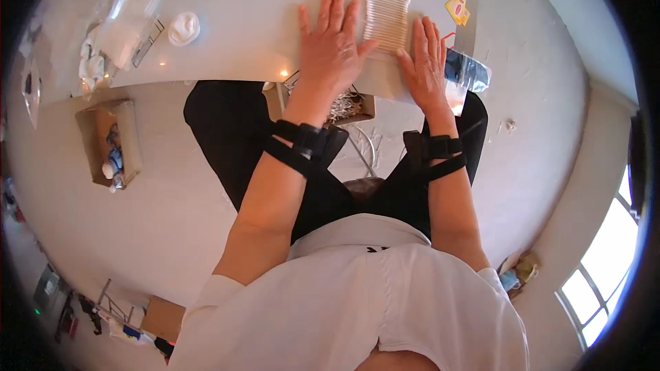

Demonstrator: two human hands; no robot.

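A long, neat row of thin white cotton swabs, laid side by side, runs away from me across the light table. My left hand lies palm down to the left of the row, its fingers spread and its thumb at the row's near end. On the other side my right hand rests with fingers stretched out, its thumb near the same end. Neither hand grips anything. Small yellow paper pieces lie beyond my right hand. Near its wrist is a shiny clear plastic bag at the table edge.
A round white item sits left of my left hand, with clear plastic bags farther left. Below the table edge, a box holds many loose thin sticks. An open cardboard box stands on the floor at left.
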